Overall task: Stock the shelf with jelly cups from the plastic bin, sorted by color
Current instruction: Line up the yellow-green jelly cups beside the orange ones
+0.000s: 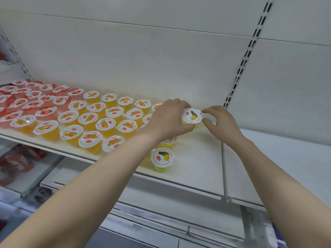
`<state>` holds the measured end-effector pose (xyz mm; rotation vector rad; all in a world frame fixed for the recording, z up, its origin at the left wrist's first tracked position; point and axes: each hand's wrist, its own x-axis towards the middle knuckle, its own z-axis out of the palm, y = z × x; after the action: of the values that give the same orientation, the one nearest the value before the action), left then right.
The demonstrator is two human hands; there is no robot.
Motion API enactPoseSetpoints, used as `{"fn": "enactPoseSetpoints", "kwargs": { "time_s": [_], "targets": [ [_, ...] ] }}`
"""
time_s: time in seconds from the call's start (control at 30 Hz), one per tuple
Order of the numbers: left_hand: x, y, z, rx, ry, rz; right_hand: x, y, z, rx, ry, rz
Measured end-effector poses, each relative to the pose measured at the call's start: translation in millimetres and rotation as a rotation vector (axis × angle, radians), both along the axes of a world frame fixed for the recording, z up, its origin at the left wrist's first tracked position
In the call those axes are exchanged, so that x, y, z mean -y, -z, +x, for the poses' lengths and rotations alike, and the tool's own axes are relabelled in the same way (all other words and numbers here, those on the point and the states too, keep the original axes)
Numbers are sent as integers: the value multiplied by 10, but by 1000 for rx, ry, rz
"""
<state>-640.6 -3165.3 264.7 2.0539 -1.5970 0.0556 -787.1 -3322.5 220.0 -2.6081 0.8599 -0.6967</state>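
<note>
On the white shelf (197, 158), red jelly cups (46, 111) fill the left end and several orange jelly cups (105, 125) stand in rows beside them. My left hand (170, 119) grips a yellow pineapple jelly cup (191, 116) near the shelf's back. Just right of that cup, my right hand (218, 120) has its fingers curled, the fingertips at the lid's edge. Another yellow cup (162, 159) stands at the shelf's front, and one more yellow cup (169, 142) shows partly under my left wrist. The plastic bin is out of sight.
A slotted metal upright (240, 68) rises at the right, with a second shelf board (286, 158) beyond it. Lower shelves (161, 203) lie below, with red packaged goods (19, 163) at the lower left.
</note>
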Motion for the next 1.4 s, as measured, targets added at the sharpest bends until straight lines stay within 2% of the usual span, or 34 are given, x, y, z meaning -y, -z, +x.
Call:
{"fn": "enactPoseSetpoints", "kwargs": {
  "time_s": [0.1, 0.2, 0.6, 0.8, 1.07, 1.4],
  "targets": [
    [123, 121, -68, 186, -1, 96, 30, -10, -76, 19, 40, -21],
    [213, 226, -92, 252, -20, 162, 44, -1, -107, 12, 40, -34],
    [216, 318, -39, 280, -37, 210, -11, -108, -34, -36, 31, -136],
    [30, 210, 71, 212, -7, 116, -162, -269, 63, -86, 3, -275],
    [-698, -70, 566, 281, -137, -2, -822, -560, 474, -114, -85, -510],
    [-2363, -98, 1488, 472, -322, -156, -2238, -681, 1482, -102, -303, -538]
  ]
}}
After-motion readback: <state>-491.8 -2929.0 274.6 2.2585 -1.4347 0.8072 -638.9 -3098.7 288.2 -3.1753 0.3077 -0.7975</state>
